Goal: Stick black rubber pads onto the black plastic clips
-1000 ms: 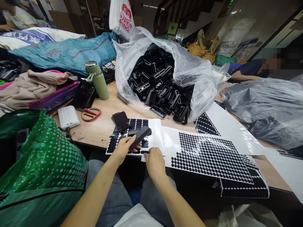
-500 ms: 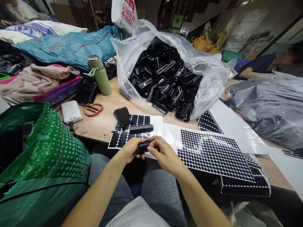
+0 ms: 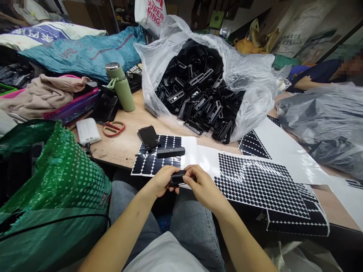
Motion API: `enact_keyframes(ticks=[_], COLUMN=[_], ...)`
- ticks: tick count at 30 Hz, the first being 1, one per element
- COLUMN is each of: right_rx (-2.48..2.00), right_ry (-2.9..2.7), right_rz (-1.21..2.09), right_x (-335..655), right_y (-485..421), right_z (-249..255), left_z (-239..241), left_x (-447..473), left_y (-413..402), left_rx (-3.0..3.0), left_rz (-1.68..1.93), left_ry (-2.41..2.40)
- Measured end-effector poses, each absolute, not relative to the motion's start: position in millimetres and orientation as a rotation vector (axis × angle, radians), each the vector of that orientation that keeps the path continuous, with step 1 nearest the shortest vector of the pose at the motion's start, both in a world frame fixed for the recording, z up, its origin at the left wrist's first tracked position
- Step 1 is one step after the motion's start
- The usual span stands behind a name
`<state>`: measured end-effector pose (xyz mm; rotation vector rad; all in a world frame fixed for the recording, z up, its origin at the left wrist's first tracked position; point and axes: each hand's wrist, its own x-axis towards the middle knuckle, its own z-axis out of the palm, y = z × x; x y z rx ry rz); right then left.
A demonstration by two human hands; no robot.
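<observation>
A small black plastic part (image 3: 177,177) is held over the table's front edge, above my lap. My left hand (image 3: 162,182) is closed around its left end, thumb on top and fingers underneath. At its right end, the thumb and forefinger of my right hand (image 3: 198,185) are pinched together against the part; whether something small sits between them is hidden. Just beyond my hands, a long black plastic part (image 3: 171,152) lies on a sheet of dark rounded-square stickers (image 3: 144,165). A flat black piece (image 3: 148,137) rests on that sheet's back left corner.
A large clear plastic bag (image 3: 249,71) full of black parts (image 3: 195,90) stands behind. Right lies a sheet of round black stickers (image 3: 261,181). Left are scissors (image 3: 114,129), a white power bank (image 3: 88,131), a green bottle (image 3: 124,90) and a green sack (image 3: 70,177). A person's arm (image 3: 307,82) shows far right.
Both hands have shifted slightly to the right together with the black plastic part, keeping the same hold. The whole view has shifted a little.
</observation>
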<state>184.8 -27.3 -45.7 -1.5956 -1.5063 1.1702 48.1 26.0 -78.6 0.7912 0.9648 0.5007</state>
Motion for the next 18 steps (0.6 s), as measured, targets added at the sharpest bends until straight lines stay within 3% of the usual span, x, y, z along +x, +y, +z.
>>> enact_keyframes(ticks=[18], right_rx=[-1.663], right_ry=[-1.583], right_rz=[0.924], right_x=[177.0], right_y=[-34.9], right_z=[-50.0], left_z=[-78.3], left_x=[54.4], left_y=[21.4], left_rx=[0.802], left_rz=[0.485], left_ry=[0.979])
